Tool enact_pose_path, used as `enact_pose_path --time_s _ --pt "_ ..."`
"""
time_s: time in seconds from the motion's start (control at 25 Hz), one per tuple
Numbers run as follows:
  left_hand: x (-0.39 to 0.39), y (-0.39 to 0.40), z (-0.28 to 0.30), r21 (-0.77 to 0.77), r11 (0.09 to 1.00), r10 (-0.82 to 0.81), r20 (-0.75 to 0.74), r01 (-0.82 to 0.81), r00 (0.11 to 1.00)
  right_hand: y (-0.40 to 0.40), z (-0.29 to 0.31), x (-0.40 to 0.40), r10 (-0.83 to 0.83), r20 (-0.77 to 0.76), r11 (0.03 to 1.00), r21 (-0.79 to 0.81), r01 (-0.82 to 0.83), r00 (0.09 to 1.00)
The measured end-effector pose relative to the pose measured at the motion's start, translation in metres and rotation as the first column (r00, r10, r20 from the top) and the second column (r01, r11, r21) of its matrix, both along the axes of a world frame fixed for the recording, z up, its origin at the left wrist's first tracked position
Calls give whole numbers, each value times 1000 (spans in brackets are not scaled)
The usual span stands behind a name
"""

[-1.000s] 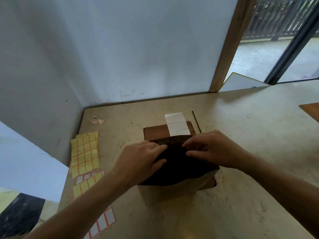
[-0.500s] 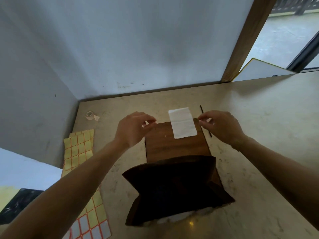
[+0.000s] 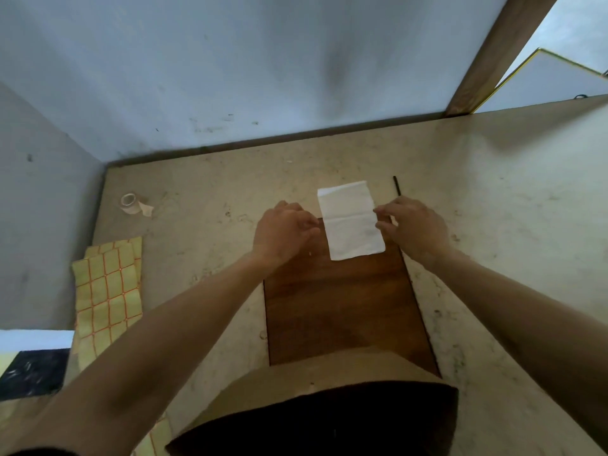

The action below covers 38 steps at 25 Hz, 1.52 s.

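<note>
The pale stone surface point(image 3: 493, 225) carries everything; at its near edge a brown paper bag point(image 3: 296, 383) stands with its dark mouth gaping, probably left open so that something can go in; just beyond it lies a wooden board point(image 3: 339, 307), seemingly a work mat. A folded white paper point(image 3: 352, 222) rests across the board's far end, partly over its edge. The left hand point(image 3: 283, 233) and right hand point(image 3: 414, 228) flank the paper, likely to lift it evenly by both sides; the right fingers touch its right edge, the left fingers are curled just beside its left edge; I cannot tell whether either pair actually pinches it. Yellow sticker sheets point(image 3: 105, 291) lie far left, a tape roll point(image 3: 130, 203) beyond them.
</note>
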State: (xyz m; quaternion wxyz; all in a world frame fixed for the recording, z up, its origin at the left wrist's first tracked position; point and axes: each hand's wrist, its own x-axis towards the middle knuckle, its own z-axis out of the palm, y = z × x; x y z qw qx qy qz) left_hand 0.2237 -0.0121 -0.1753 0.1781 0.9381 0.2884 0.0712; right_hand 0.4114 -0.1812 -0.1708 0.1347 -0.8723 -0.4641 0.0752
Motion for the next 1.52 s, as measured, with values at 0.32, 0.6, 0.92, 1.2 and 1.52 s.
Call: enact_pose_path --time_s 0.32,0.6,0.92,1.2,1.52 --pt "41 11 -48 -38 999 1 -42 -3 999 23 -47 22 34 40 997 -75 -31 999" --pt "48 13 -59 -19 1000 -8 -17 8 1000 24 -55 25 13 5 999 -53 -13 1000" --pt "54 11 -51 -51 999 -4 -59 1 998 32 -52 29 -15 -68 997 -82 9 998" --pt "39 8 -31 -74 995 -58 62 63 996 21 -27 17 53 -37 998 19 -52 998" --pt "-7 -11 71 -438 889 32 352 134 936 -5 87 -26 115 -668 960 266 92 735"
